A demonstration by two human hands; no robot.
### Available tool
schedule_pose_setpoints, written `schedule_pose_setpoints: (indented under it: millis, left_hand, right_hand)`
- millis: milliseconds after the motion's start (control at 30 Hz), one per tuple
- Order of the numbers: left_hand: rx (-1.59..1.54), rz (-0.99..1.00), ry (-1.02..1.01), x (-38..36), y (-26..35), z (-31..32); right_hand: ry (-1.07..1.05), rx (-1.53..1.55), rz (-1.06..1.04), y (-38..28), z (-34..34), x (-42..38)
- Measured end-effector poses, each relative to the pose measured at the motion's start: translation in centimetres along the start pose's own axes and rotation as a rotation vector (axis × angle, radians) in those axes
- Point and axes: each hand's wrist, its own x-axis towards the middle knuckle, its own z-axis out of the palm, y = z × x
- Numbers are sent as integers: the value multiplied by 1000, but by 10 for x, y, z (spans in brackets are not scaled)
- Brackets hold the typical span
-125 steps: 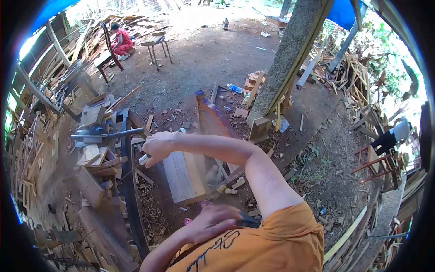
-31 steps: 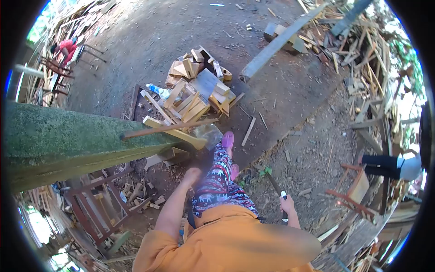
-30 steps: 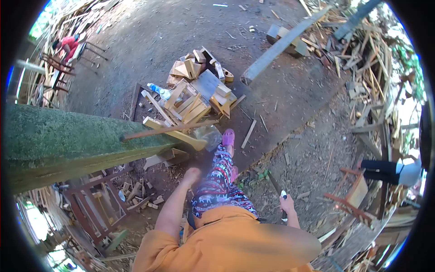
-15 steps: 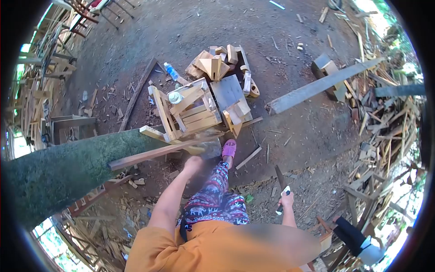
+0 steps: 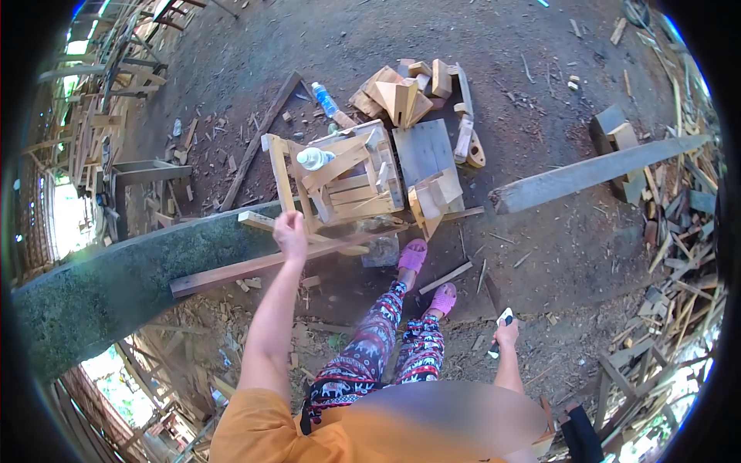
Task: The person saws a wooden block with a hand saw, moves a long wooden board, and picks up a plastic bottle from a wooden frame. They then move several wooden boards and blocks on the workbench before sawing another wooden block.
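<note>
My right hand (image 5: 505,333), low on the right, is wrapped around the white and black handle of a handsaw (image 5: 494,295). The saw's dark blade points away from me, over the ground. On the left my left hand (image 5: 290,235) is raised with its fingers curled in and nothing showing in them. It overlaps the near end of a pale wooden frame (image 5: 279,181) in this view. Just below and beside that hand lies a long reddish-brown wooden strip (image 5: 224,275), resting across the big mossy log (image 5: 100,297).
A slatted wooden piece (image 5: 359,197) carries a clear bottle (image 5: 315,159). Stacked wood blocks (image 5: 401,100) stand behind a grey board (image 5: 424,154). A blue-labelled bottle (image 5: 324,99) lies farther left. To the right a long grey plank (image 5: 594,177) slants over the dirt; scrap wood lines both sides.
My left hand has risen and moved left, away from my body. Both sandals now show where one did before. The saw stays in my right hand; the whole view has shifted.
</note>
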Motion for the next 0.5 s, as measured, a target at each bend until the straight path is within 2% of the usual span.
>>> schedule_pose_setpoints:
  millis: [33,100,133,200,233,300,333,367,433,467,500]
  left_hand:
    - [13,-4,9,15,-10,0]
    - [161,51,177,44,-30,2]
    - [173,49,175,57,-41,4]
    - [232,-76,-15,78,-60,8]
    - [236,-85,-22,88,-66,10]
    - [-10,-243,-374,102,-76,15]
    - [24,-259,-416,104,-73,14]
    - [175,-330,-409,94,-25,0]
    - [214,-412,-491,114,-54,7]
    - [361,-326,-501,122,-64,9]
    - [365,-331,-506,120,-55,6]
  right_hand:
    - [-14,-6,-3,-1,3,6]
    - [-24,1,-1,-1,6,11]
    - [-27,16,17,-3,5,11]
    - [-35,-27,-4,-5,-1,9]
    - [-35,-64,-36,-4,-3,10]
    - [-17,-76,-49,-3,-7,11]
    - [-9,-94,-56,-1,-8,14]
    - [-1,-111,-64,0,-8,17]
    - [-34,-114,-22,-8,-13,16]
    - [-37,-112,-30,-8,-14,17]
    - [-40,-110,-39,-7,-14,17]
